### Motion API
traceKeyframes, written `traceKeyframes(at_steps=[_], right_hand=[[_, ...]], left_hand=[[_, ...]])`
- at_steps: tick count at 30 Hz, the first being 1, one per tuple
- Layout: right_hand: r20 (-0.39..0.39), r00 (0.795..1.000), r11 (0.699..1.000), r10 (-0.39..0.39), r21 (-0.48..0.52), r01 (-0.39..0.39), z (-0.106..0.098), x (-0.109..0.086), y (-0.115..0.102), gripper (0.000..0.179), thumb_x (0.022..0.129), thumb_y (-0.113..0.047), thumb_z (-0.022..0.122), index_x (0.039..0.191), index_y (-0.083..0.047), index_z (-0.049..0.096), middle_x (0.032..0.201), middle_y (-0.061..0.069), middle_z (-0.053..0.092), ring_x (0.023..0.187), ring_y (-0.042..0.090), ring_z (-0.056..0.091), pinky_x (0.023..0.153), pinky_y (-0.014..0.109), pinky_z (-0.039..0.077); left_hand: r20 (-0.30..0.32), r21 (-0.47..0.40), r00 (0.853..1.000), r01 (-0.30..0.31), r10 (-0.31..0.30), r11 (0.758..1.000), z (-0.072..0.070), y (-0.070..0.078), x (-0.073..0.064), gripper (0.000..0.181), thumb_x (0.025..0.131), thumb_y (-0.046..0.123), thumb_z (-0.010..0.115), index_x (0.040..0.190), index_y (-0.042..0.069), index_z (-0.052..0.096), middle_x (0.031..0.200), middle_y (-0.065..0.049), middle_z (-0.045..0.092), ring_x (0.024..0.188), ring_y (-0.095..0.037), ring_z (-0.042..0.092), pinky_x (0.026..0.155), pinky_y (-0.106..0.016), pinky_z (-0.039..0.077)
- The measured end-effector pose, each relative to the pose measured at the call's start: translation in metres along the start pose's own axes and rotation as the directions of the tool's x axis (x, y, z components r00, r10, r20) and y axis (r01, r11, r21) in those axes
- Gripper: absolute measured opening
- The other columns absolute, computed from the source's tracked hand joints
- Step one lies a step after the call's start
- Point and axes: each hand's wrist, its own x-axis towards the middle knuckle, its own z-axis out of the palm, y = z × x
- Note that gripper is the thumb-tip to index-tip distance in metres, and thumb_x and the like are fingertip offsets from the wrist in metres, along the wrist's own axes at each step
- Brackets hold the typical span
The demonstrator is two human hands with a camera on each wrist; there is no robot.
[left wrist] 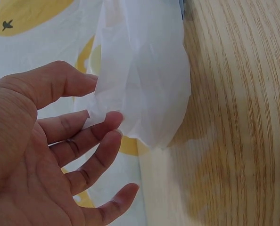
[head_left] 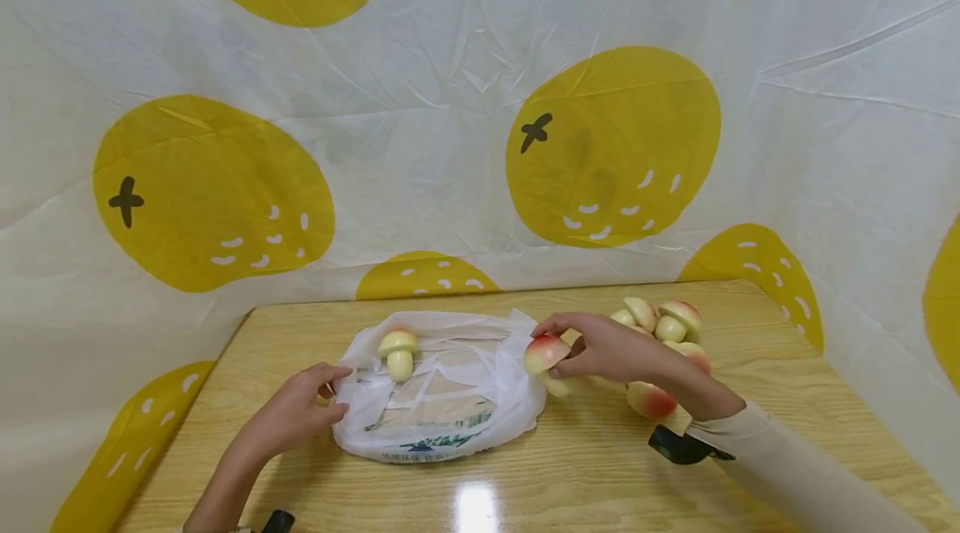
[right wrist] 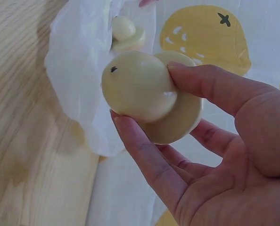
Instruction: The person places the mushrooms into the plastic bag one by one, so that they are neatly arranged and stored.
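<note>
My right hand (head_left: 588, 345) holds a toy mushroom (right wrist: 140, 87) between thumb and fingers, just beyond the right rim of a white plastic bag (head_left: 517, 387). Its cap is cream with a red blush, and its round stem faces the right wrist camera. At the bag's left edge, my left hand (head_left: 303, 404) has its fingers loosely bent, with the fingertips (left wrist: 114, 117) right at the thin film and a gap between them and the thumb. The bag lies spread with its mouth facing up. One mushroom (head_left: 400, 362) rests inside it, on the left.
Several more toy mushrooms (head_left: 678, 320) lie in a cluster at the right of the wooden table (head_left: 585, 483), partly behind my right forearm. A white cloth (head_left: 420, 183) with yellow fruit prints hangs behind the table and along its sides.
</note>
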Motion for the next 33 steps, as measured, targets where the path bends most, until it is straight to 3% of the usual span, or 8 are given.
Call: traceKeyframes(at_steps=[9,13,21,33], right_hand=[[-0.026,0.999,0.999,-0.020,0.039,0.021,0.002,0.016,-0.006,0.047,0.089,-0.020,0.078,0.133,-0.010,0.062,0.128,0.010,0.062,0.100,0.019,0.067,0.085,0.029,0.054],[-0.032,0.999,0.997,-0.015,0.077,0.018,0.003,0.024,-0.010,0.046,0.090,-0.018,0.078,0.132,-0.009,0.062,0.128,0.011,0.062,0.100,0.019,0.068,0.085,0.030,0.055],[-0.033,0.997,0.993,0.072,0.091,-0.069,0.005,0.042,-0.021,0.048,0.090,-0.023,0.078,0.135,-0.014,0.063,0.132,0.011,0.061,0.087,0.019,0.065,0.076,0.035,0.053],[0.013,0.999,0.977,0.031,0.212,-0.033,0.017,0.069,-0.027,0.049,0.091,-0.015,0.077,0.135,-0.005,0.060,0.132,0.022,0.058,0.086,0.021,0.072,0.079,0.037,0.060]], left_hand=[[0.002,-0.023,1.000,0.009,-0.009,1.000,0.001,-0.002,0.001,0.053,0.086,0.013,0.079,0.133,-0.005,0.062,0.105,-0.003,0.064,0.094,-0.019,0.056,0.073,-0.027,0.049],[-0.004,-0.020,1.000,0.003,-0.003,1.000,0.001,-0.003,0.000,0.052,0.086,0.012,0.079,0.133,-0.005,0.062,0.106,-0.003,0.065,0.095,-0.019,0.057,0.074,-0.028,0.049],[-0.004,-0.016,1.000,0.000,0.000,1.000,0.000,-0.001,-0.001,0.052,0.086,0.013,0.079,0.132,-0.004,0.063,0.109,-0.004,0.066,0.095,-0.019,0.057,0.073,-0.028,0.050],[0.008,-0.061,1.000,0.016,-0.016,0.998,-0.001,-0.002,0.000,0.052,0.087,0.010,0.077,0.134,-0.005,0.061,0.115,-0.010,0.066,0.093,-0.019,0.062,0.068,-0.025,0.052]])
